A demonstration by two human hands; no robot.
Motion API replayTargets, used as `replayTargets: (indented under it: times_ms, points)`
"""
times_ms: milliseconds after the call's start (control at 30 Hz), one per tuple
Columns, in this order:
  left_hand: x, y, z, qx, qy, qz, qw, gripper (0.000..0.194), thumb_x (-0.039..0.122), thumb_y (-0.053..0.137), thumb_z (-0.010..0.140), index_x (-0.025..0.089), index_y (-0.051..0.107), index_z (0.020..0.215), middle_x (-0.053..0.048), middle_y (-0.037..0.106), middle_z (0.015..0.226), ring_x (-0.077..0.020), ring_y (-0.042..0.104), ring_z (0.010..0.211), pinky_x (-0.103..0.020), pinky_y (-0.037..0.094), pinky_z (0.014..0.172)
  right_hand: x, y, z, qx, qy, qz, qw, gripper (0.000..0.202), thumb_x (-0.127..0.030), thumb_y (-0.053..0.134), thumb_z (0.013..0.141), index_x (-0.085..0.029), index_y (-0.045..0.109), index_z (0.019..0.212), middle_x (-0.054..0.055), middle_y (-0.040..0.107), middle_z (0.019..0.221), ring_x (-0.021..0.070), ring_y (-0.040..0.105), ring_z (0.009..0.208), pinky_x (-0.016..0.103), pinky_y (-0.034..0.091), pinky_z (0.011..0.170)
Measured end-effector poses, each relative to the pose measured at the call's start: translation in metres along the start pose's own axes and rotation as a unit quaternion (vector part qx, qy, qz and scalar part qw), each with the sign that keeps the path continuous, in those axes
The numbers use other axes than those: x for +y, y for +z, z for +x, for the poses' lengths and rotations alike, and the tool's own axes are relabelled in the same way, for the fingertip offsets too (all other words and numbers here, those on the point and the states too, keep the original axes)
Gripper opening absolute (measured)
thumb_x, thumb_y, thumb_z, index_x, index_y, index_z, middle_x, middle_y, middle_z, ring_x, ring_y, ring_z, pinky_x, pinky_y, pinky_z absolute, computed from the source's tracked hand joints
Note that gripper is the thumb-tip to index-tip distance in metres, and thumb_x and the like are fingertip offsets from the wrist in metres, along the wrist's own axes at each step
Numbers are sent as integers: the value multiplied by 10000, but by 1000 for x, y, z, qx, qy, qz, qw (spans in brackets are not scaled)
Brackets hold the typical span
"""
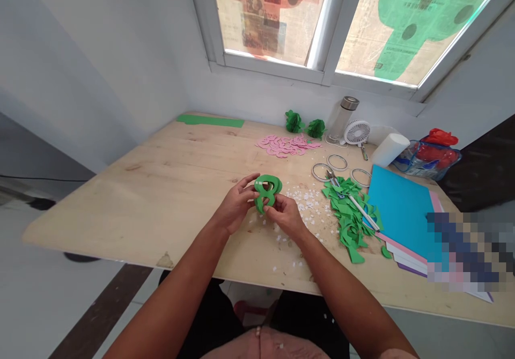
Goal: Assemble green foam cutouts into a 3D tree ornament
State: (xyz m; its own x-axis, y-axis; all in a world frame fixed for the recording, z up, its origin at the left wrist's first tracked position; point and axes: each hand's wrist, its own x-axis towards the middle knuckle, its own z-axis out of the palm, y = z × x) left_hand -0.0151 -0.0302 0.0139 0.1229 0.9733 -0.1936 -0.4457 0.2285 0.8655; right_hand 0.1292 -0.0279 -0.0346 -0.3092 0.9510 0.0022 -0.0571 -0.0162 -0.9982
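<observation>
Between my hands, a little above the table, is a green paper cutout (260, 186) shaped like a figure eight, with a second layer showing behind its upper loop. My left hand (236, 204) grips its left edge with the fingertips. On the lower right side, my right hand (286, 215) pinches it between thumb and fingers. Small white paper bits (308, 209) lie scattered on the wood just right of my hands. A heap of green paper scraps (352, 230) is farther right, with scissors (335, 181) and a pen-like white stick (363, 212) on top.
Pink paper cutouts (284, 146) lie behind my hands, near two green folded-paper balls (295, 122). Tape rings (337, 162), a small white fan (357, 132), a bottle (341, 120) and a white roll (391, 149) stand right. Blue paper (402, 203) tops a stack. A green strip (213, 121) lies back left.
</observation>
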Motion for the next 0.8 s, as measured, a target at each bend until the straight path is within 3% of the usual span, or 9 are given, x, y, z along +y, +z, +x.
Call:
replayTargets:
  times_ms: [167,400,567,800]
  points:
    - [1,-2,-4,0,3,-3,1000,615,117,657,583,182,523,1179,-65,692,976,-187,651,739,-288,476,652,-1,0,-1,3,1,0,1000,194,-355,615,678,-178,550,722,-50,460,575,71,352,488,208,281,476]
    - [1,-1,-6,21,11,1,1000,606,146,669,588,185,510,1171,-54,675,989,-180,650,746,-299,469,683,-5,-1,-1,17,-10,-10,1000,234,-403,586,717,-172,589,755,-21,535,602,102,455,531,217,358,495]
    - [-2,-1,-5,49,32,26,998,592,146,657,577,178,530,1155,-50,677,938,-174,633,754,-303,462,700,-4,-1,-3,42,-25,-82,995,261,-427,645,690,-178,580,735,-55,456,555,82,389,510,203,304,473]
    - [-9,0,-4,86,78,84,990,614,161,696,543,175,541,1137,-36,678,861,-195,615,830,-322,450,763,-8,1,-7,60,-47,-206,976,225,-400,638,705,-189,559,709,-61,477,547,84,409,505,204,304,484]
